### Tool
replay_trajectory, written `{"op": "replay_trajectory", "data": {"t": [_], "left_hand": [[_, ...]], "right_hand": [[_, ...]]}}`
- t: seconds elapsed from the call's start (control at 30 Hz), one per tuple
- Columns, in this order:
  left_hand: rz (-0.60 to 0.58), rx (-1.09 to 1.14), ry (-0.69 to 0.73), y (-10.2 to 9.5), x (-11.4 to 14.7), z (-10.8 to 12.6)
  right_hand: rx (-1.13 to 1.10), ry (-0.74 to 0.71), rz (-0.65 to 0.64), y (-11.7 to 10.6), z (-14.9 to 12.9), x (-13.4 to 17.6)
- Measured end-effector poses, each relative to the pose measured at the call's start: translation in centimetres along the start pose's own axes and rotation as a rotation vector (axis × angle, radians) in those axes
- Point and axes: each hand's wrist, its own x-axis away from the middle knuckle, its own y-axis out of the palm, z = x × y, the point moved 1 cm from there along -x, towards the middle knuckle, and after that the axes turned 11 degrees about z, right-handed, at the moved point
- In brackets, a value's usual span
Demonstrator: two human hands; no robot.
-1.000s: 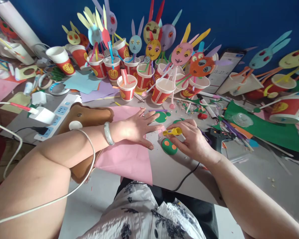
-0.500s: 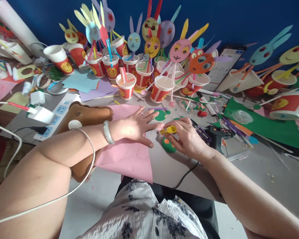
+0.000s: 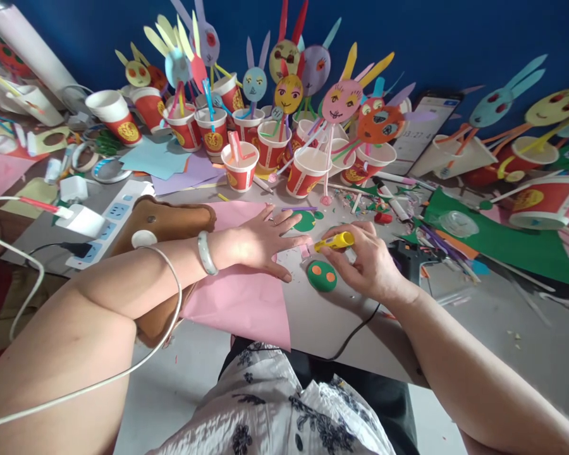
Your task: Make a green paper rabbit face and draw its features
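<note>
My left hand (image 3: 268, 243) lies open and flat with fingers spread, partly over a pink paper sheet (image 3: 246, 309). Its index fingertip is beside a small pink paper piece (image 3: 305, 251) on the table. Between the fingers of my right hand (image 3: 367, 265) is a short yellow marker (image 3: 336, 241), tilted with its narrow end toward that piece. Just below the marker sits a green paper oval (image 3: 322, 276) with two orange spots. Another green paper piece (image 3: 305, 220) lies beyond my left fingers.
Paper cups with rabbit-faced paper figures (image 3: 308, 170) line the back. On the left are a brown pouch (image 3: 171, 221), a power strip (image 3: 114, 218) and a white cable (image 3: 137, 366) across my forearm. Paper scraps, markers and a green sheet (image 3: 526, 246) lie on the right.
My right hand has shifted slightly right and turned, so the yellow marker now shows more of its length. The green oval's orange spots are uncovered. My left hand stays put.
</note>
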Motion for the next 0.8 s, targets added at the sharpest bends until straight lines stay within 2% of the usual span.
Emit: {"op": "replay_trajectory", "data": {"t": [0.23,0.43,0.63,0.8], "left_hand": [[0.05,-0.024,0.038,-0.1,0.2,0.0],[0.05,-0.052,0.068,-0.6,0.1,0.1],[0.036,-0.037,0.043,-0.3,0.1,0.1],[0.032,-0.022,0.027,-0.3,0.1,0.1]], "right_hand": [[-0.025,-0.049,-0.075,1.4,0.0,-0.2],[-0.021,-0.018,-0.126,1.0,-0.2,-0.3],[-0.007,0.132,-0.011,0.9,0.2,0.1],[-0.034,0.147,0.015,0.9,0.1,0.0]]}}
